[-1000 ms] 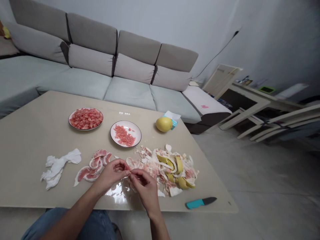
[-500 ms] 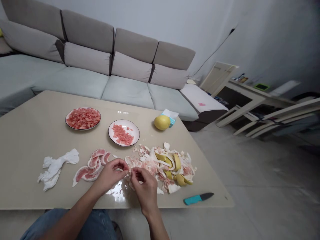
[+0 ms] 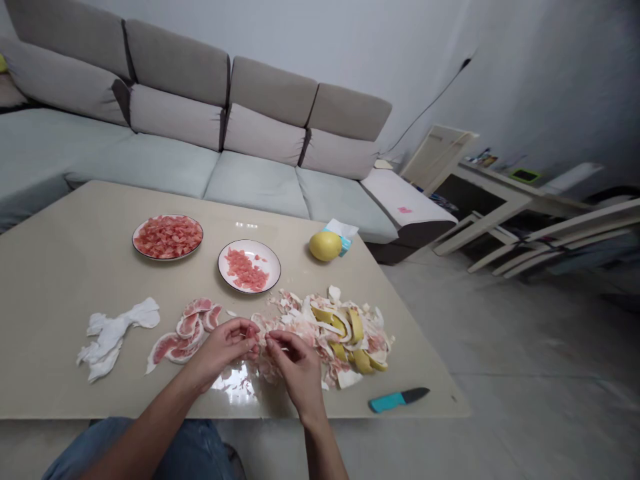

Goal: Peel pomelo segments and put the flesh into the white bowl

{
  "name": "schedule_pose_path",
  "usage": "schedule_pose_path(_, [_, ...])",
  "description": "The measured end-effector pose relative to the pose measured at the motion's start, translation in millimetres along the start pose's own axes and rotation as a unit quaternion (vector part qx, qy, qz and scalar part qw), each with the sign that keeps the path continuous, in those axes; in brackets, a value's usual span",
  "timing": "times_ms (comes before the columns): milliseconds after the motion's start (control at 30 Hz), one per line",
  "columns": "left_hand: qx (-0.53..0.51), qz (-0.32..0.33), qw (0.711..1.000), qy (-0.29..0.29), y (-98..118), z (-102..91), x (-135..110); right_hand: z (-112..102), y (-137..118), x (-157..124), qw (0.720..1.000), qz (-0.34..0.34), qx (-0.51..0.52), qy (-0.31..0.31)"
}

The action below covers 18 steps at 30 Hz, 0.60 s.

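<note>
My left hand [image 3: 226, 352] is closed in a pinch around a small pink piece of pomelo flesh [image 3: 253, 335], mostly hidden by the fingers. Just to its right, my right hand [image 3: 299, 369] pinches thumb against fingertips; whatever lies between them is too small to make out. Beneath and beyond the hands spreads a heap of pomelo peel and membrane scraps [image 3: 320, 323]. Several pomelo segments [image 3: 187, 332] with white skin lie left of my left hand. A white plate [image 3: 270, 252] with some pink flesh pieces stands behind the hands, and a fuller plate of flesh [image 3: 169, 237] farther left.
A blue-handled knife [image 3: 399, 399] lies near the table's front right edge. Crumpled white tissue [image 3: 116, 337] is at the left. A whole yellow fruit [image 3: 325, 246] sits by a tissue pack [image 3: 345, 233] at the back. Beyond the table [image 3: 55, 267] runs a grey sofa [image 3: 260, 177].
My right hand has moved slightly right, so the fingertips of the two hands are farther apart. A pink piece shows more clearly at my left fingertips.
</note>
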<state>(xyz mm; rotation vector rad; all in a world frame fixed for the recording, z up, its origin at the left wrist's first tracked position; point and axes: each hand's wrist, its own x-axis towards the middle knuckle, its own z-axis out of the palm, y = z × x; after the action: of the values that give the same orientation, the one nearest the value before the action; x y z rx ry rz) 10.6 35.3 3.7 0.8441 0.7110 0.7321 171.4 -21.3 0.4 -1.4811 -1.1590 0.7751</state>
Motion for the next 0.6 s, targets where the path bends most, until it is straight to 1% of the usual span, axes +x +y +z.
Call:
schedule_pose_path(67, [-0.02,-0.019,0.999,0.02,0,-3.0,1,5,-1,18,0.997,-0.048,-0.056,0.004])
schedule_pose_path(167, [-0.04,-0.033,0.997,0.054,1,-8.3,3,21,1,63,0.979,-0.131,-0.157,-0.001])
schedule_pose_path(267, [-0.064,-0.032,0.995,0.074,1,-12.6,5,39,5,110,0.97,-0.16,-0.181,-0.024])
schedule_pose_path(333, [-0.083,-0.027,0.993,0.085,1,-14.0,6,46,6,125,0.965,-0.176,-0.189,-0.039])
schedule_pose_path(367, [-0.092,-0.024,0.992,0.088,1,-14.2,7,47,5,125,0.963,-0.183,-0.192,-0.043])
schedule_pose_path(433, [-0.105,-0.014,0.99,0.093,1,-13.9,7,43,3,112,0.961,-0.191,-0.193,-0.049])
schedule_pose_path(500, [-0.104,-0.008,0.99,0.1,1,-13.0,8,33,-1,87,0.964,-0.184,-0.183,-0.06])
schedule_pose_path(600, [-0.084,-0.006,0.99,0.11,1,-11.1,7,19,-7,48,0.978,-0.131,-0.135,-0.094])
